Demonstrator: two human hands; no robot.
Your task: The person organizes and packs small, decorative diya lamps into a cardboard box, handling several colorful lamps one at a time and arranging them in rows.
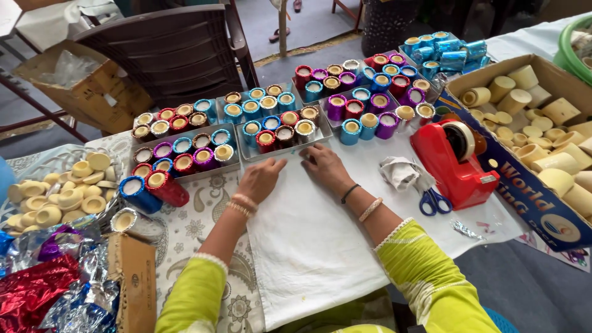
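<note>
Your white cloth (308, 246) lies bare below both palms, left hand (259, 180) and right hand (325, 169) flat, holding nothing, fingertips just short of the tray (246, 155) edge.

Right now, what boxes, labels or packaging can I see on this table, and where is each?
Open cardboard box, right edge: blue printed side panel, full of cream cups.
Plain brown cardboard box, far left, on the floor: clear plastic inside.
Brown cardboard piece, near left: small printed marks.
Foil wrapping, bottom left corner: crumpled red, silver and blue.
</note>
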